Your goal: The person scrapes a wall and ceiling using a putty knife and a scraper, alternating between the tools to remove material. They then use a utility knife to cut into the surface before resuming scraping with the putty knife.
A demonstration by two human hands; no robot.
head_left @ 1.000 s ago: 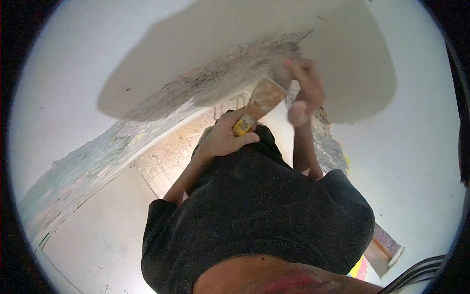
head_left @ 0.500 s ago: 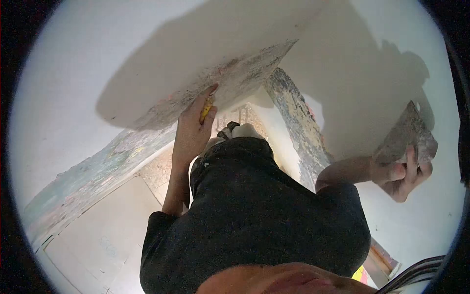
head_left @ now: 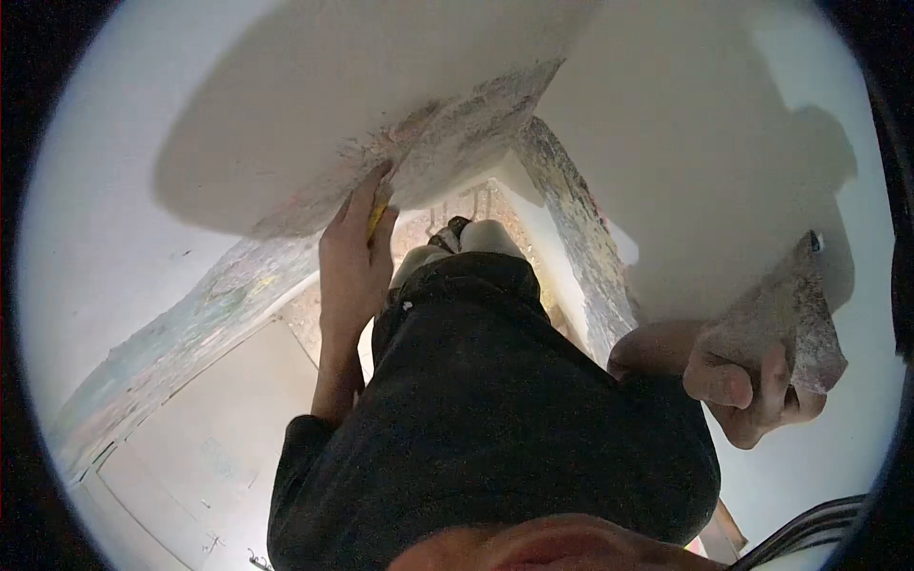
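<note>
My left hand (head_left: 354,262) is closed round a small tool with a yellow handle (head_left: 378,217). Its fingertips are up against the wall, at a rough, mottled grey stripped patch (head_left: 462,128). A thin blade seems to stick out past the fingers, but its kind is hard to make out. On the right, my right hand (head_left: 747,390) grips a stiff, torn, roughly triangular piece of peeled wall covering (head_left: 776,300) between thumb and fingers. Grey and speckled, the piece has a bent side and points upward, apart from the wall.
Two white walls meet in a corner; the right wall (head_left: 657,162) has a stripped, flaking band (head_left: 581,219) low down. Debris lies on the floor (head_left: 476,202) round my feet. A pale panel (head_left: 200,438) is at lower left, and dark cables (head_left: 809,533) run at lower right.
My left hand has moved left and slightly down along the wall with the tool. My right hand has dropped lower, and the peeled piece has turned, showing its bent side.
</note>
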